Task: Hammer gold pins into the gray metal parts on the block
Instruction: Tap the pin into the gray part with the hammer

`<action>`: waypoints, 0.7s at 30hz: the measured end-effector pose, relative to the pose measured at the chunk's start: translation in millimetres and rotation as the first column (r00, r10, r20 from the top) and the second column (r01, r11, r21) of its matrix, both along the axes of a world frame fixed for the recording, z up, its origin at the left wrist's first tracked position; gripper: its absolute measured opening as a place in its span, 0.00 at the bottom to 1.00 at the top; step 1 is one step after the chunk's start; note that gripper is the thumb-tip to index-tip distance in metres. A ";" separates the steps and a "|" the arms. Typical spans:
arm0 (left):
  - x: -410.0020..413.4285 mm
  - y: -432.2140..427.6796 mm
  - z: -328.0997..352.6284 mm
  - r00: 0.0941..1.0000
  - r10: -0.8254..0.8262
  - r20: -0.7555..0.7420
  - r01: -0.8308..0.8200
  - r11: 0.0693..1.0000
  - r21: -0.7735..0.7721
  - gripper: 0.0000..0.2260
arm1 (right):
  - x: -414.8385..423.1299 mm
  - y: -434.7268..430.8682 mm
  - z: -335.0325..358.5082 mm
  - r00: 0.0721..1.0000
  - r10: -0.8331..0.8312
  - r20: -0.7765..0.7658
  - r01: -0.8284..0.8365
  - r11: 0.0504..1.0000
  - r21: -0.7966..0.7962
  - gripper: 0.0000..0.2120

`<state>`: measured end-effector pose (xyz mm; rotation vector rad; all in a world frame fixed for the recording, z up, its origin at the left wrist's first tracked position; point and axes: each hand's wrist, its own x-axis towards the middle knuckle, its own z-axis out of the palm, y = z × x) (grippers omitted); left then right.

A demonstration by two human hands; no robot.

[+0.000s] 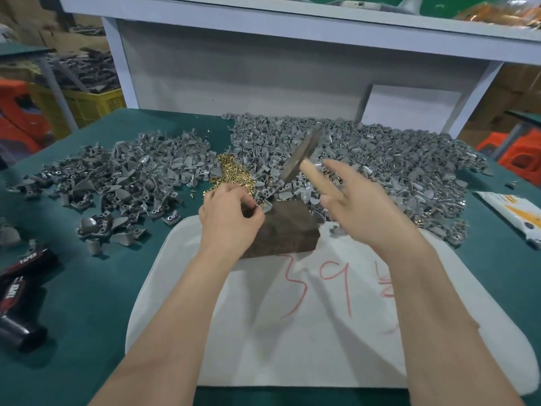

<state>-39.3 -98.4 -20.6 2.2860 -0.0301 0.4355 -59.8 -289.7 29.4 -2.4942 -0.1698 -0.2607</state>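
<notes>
A small gray metal part (pixel 265 206) sits at the far left corner of the dark brown rectangular block (pixel 284 227), itself at the far edge of the white pad (pixel 292 347). The left hand (pixel 231 213) pinches the part. The right hand (pixel 361 206) grips a raised, blurred wooden-handled hammer (pixel 301 153). A skewed blow could catch those fingers or kick the part off the block.

- My left hand (pixel 231 213) pinches a gray part (pixel 263 207) at the far corner of the brown block (pixel 284 230).
- My right hand (pixel 363 212) holds the hammer (pixel 301 153) raised, blurred.
- Gold pins (pixel 231 169) lie heaped just beyond my left hand.
</notes>
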 end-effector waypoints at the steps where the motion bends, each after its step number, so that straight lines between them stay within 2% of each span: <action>1: -0.4 -0.1 0.4 1.000 -0.009 0.002 0.009 1.000 -0.010 0.07 | -7.2 1.1 -1.9 0.998 0.053 0.031 -0.054 0.998 0.026 0.22; 4: -2.1 0.3 2.3 1.000 -0.014 0.005 0.014 1.000 -0.018 0.09 | -19.4 7.8 -7.2 0.975 0.114 0.192 -0.123 0.992 0.034 0.22; 8: -3.5 -0.3 4.3 1.000 0.005 -0.003 -0.005 0.998 -0.056 0.09 | -25.2 12.2 0.4 0.925 0.028 0.378 -0.055 0.997 0.059 0.24; 9: -4.2 -0.4 4.8 1.000 0.007 -0.004 -0.007 0.998 -0.060 0.09 | -27.5 13.4 2.4 0.922 0.083 0.378 -0.095 0.995 0.013 0.25; 11: -4.8 -0.4 6.3 1.000 0.004 -0.021 -0.005 0.999 -0.036 0.09 | -31.8 18.8 1.1 0.946 0.206 0.249 -0.181 0.976 -0.118 0.27; 13: -4.5 -0.3 7.0 0.999 -0.003 -0.041 0.002 1.000 -0.019 0.08 | -31.2 21.6 -4.2 0.972 0.186 0.145 -0.153 0.966 -0.210 0.25; 15: -5.0 -0.5 6.7 0.999 -0.009 -0.041 0.008 1.000 -0.030 0.08 | -30.4 23.2 -3.1 0.967 0.126 0.221 -0.088 0.980 -0.177 0.24; 18: -5.6 -0.5 6.3 0.999 -0.004 -0.034 0.002 0.998 -0.065 0.10 | -29.2 20.2 1.0 0.904 0.069 0.423 -0.070 0.997 -0.015 0.24; 19: -5.3 -0.5 6.2 0.999 -0.002 -0.036 -0.001 0.998 -0.067 0.10 | -29.2 19.3 2.9 0.900 0.085 0.428 -0.082 0.996 -0.025 0.24; 21: -5.0 -0.2 6.3 0.999 0.005 -0.048 -0.008 0.999 -0.053 0.10 | -29.7 20.4 2.0 0.946 0.173 0.274 -0.145 0.982 -0.119 0.24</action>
